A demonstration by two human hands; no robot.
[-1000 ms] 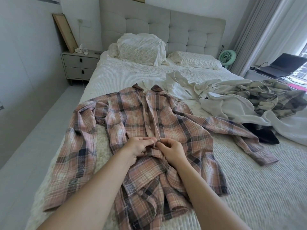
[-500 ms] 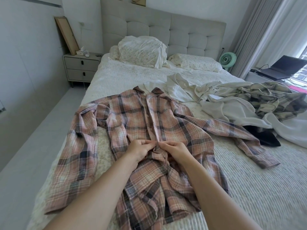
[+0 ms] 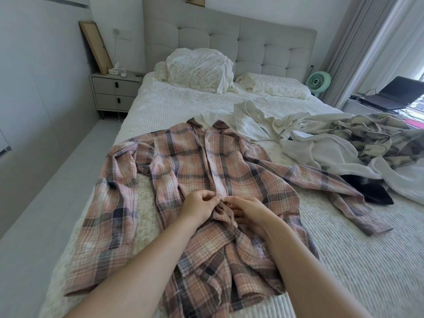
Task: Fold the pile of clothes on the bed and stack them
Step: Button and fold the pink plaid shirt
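Observation:
A pink plaid shirt (image 3: 183,171) lies front-up on the bed (image 3: 358,260), sleeves spread to both sides. My left hand (image 3: 198,206) and my right hand (image 3: 249,211) meet at the shirt's button placket near its middle. Each hand pinches an edge of the placket, and a small pale button shows between the fingertips. The lower hem is rumpled over the bed's near edge. To the right lies a pile of unfolded clothes: a white garment (image 3: 321,150), a grey-green plaid shirt (image 3: 378,136) and a black piece (image 3: 369,191).
Pillows (image 3: 197,70) sit at the headboard. A nightstand (image 3: 114,92) stands at the left of the bed, with floor along that side. A green fan (image 3: 317,81) and a laptop (image 3: 394,94) are at the far right.
Both hands stay on the placket and have shifted only slightly. The right hand's fingers now spread a little over the fabric below the button. The camera view moved a little.

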